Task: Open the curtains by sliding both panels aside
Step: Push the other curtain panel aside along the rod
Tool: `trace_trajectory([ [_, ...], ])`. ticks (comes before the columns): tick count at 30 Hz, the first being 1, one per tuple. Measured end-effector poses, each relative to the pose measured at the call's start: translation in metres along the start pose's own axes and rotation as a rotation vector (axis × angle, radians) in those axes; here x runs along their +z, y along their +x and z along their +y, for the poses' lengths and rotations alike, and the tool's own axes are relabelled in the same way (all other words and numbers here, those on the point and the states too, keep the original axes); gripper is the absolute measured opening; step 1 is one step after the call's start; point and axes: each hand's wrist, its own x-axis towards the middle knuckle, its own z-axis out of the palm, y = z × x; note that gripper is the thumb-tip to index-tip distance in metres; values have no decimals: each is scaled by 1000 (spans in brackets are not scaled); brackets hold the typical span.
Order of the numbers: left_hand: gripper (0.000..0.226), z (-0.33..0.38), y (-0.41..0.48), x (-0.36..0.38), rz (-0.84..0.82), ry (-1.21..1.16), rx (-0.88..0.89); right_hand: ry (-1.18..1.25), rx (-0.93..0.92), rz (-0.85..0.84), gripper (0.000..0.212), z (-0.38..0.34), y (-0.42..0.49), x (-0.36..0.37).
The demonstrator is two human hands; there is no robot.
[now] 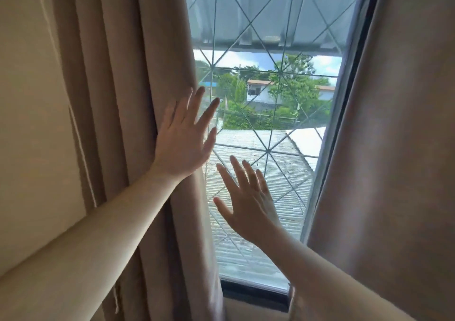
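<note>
Two beige curtain panels hang at a window. The left panel (138,99) is bunched in folds at the left, its edge near the middle of the view. The right panel (394,148) hangs at the right, past the window frame. My left hand (182,136) lies flat with fingers spread against the inner edge of the left panel. Lower down, my right hand (248,205) is raised in front of the glass with fingers apart, holding nothing and clear of both panels.
Between the panels shows the window glass (270,99) with a diamond-pattern metal grille, roofs and trees outside. A dark window frame (256,293) runs along the bottom and up the right side. A plain wall (29,123) stands at the far left.
</note>
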Motion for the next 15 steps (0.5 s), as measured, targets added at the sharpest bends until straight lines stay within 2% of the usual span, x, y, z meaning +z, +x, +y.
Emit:
trace_trajectory([
  [15,62,170,53,28,33,-311,178,-387,136,68,79,115,-85,-75],
])
